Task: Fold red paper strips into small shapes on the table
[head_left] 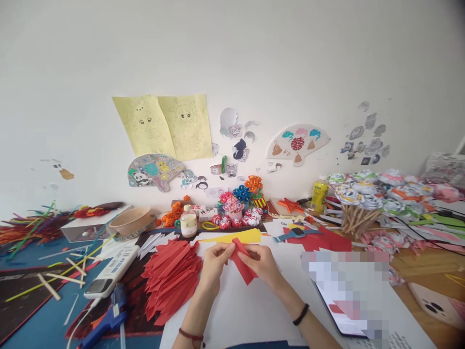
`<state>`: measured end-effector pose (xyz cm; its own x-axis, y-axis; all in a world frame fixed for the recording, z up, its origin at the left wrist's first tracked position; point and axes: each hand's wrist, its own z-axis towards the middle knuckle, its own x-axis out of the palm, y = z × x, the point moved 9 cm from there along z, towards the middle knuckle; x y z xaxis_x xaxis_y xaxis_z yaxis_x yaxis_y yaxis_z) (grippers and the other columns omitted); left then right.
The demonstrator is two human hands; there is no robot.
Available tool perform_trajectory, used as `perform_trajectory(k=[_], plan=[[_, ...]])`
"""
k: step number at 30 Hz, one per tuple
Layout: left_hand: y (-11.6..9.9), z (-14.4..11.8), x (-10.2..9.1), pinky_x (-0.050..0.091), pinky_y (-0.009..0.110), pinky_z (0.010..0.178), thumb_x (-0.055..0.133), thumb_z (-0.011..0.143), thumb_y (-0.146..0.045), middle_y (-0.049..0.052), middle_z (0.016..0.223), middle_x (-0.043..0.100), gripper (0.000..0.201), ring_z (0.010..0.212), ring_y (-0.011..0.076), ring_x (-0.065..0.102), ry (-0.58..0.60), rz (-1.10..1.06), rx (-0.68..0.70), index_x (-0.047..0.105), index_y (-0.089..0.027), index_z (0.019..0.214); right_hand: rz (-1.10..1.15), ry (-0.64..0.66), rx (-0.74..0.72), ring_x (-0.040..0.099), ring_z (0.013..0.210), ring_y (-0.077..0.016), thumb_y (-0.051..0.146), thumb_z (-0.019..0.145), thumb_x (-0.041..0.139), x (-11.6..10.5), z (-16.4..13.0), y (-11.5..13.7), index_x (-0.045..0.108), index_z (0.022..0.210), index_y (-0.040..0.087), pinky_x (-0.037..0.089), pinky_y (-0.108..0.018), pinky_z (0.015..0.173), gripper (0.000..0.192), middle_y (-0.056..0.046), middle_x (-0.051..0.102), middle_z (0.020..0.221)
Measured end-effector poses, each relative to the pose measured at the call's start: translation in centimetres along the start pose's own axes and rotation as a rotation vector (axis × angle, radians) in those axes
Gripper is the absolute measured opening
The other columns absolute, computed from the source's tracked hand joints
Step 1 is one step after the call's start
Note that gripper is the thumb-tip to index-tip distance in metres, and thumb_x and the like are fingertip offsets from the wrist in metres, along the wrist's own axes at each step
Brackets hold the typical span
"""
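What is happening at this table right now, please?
A person sits at a crowded craft table and folds a piece of red paper, holding it with the left hand and the right hand together. To the left of the hands lies a pile of folded red strips. A sheet of yellow paper and a small bottle lie just behind the hands. A blue glue gun rests at the near left, untouched.
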<state>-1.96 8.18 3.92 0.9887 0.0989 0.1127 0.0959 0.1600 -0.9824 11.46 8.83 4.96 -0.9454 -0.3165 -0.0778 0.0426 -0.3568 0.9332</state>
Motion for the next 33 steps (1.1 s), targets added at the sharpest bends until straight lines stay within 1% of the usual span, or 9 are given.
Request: perform_trajectory(k=[6,12,15,18,21,24,28,30,33], plan=[[-0.2,0.1,-0.3,0.031,0.021,0.052,0.072,0.07,-0.043,0.001,0.063,0.06,0.029,0.055,0.0094,0.041,-0.031,0.038,0.012,0.072,-0.015,0.068,0.001,0.019,0.027,0.061,0.069,-0.0214,0.048,0.077,0.063,0.1,0.3,-0.3,0.073,0.081,0.012,0.048,-0.027,0.06,0.037,-0.006,0.069,0.076],[-0.4,0.2,-0.4,0.032,0.022,0.051,0.07,0.071,-0.045,0.0,0.06,0.058,0.031,0.056,0.0106,0.043,-0.033,0.098,0.055,0.072,-0.015,0.066,0.08,0.071,0.038,0.062,0.075,-0.0218,0.048,0.079,0.062,0.6,0.6,-0.6,0.071,0.088,0.013,0.048,-0.028,0.064,0.037,-0.007,0.069,0.083],[-0.6,0.1,0.1,0.034,0.022,0.053,0.069,0.072,-0.045,0.0,0.061,0.06,0.03,0.058,0.0115,0.046,-0.012,0.127,0.079,0.072,-0.015,0.066,0.036,0.023,0.025,0.058,0.067,-0.0188,0.05,0.08,0.06,0.2,0.7,-0.5,0.071,0.081,0.013,0.044,-0.025,0.058,0.039,-0.005,0.066,0.074],[-0.7,0.0,0.5,0.036,0.022,0.054,0.067,0.075,-0.045,0.001,0.062,0.062,0.031,0.061,0.0135,0.05,0.028,0.161,0.076,0.074,-0.015,0.071,-0.02,-0.011,0.024,0.051,0.057,-0.0144,0.049,0.081,0.058,-0.3,0.5,-0.5,0.07,0.078,0.012,0.037,-0.023,0.05,0.04,-0.001,0.06,0.064],[-0.8,0.1,0.8,0.039,0.023,0.056,0.063,0.077,-0.046,0.004,0.067,0.066,0.033,0.065,0.0161,0.056,0.071,0.22,0.081,0.074,-0.015,0.078,-0.064,-0.032,0.021,0.046,0.054,-0.0129,0.048,0.082,0.057,-0.7,0.4,-0.6,0.068,0.073,0.012,0.032,-0.022,0.048,0.039,0.0,0.055,0.06],[-1.4,0.1,0.5,0.043,0.024,0.059,0.064,0.077,-0.045,0.006,0.076,0.071,0.032,0.071,0.019,0.061,0.049,0.309,0.135,0.074,-0.015,0.085,-0.151,-0.069,-0.016,0.043,0.053,-0.0124,0.047,0.081,0.058,-1.2,0.3,-0.4,0.062,0.062,0.013,0.031,-0.022,0.048,0.039,0.001,0.051,0.056],[-2.0,0.0,0.2,0.044,0.025,0.06,0.063,0.078,-0.043,0.006,0.074,0.071,0.029,0.069,0.0192,0.062,-0.01,0.432,0.213,0.073,-0.017,0.082,-0.275,-0.106,-0.06,0.035,0.051,-0.0105,0.044,0.08,0.058,-1.4,0.3,0.1,0.05,0.051,0.016,0.026,-0.022,0.047,0.042,0.003,0.04,0.051],[-2.0,-0.1,0.3,0.044,0.025,0.061,0.062,0.078,-0.043,0.006,0.074,0.071,0.029,0.069,0.0192,0.062,-0.014,0.448,0.229,0.073,-0.017,0.081,-0.31,-0.116,-0.072,0.032,0.051,-0.0101,0.042,0.081,0.057,-1.5,0.2,0.2,0.046,0.049,0.016,0.024,-0.022,0.047,0.042,0.004,0.036,0.051],[-1.9,-0.1,0.4,0.045,0.026,0.063,0.061,0.079,-0.043,0.006,0.076,0.071,0.03,0.07,0.0195,0.062,-0.001,0.395,0.228,0.073,-0.017,0.081,-0.301,-0.105,-0.067,0.031,0.052,-0.01,0.04,0.081,0.056,-1.5,0.2,0.1,0.044,0.05,0.017,0.024,-0.022,0.048,0.041,0.004,0.033,0.052]])
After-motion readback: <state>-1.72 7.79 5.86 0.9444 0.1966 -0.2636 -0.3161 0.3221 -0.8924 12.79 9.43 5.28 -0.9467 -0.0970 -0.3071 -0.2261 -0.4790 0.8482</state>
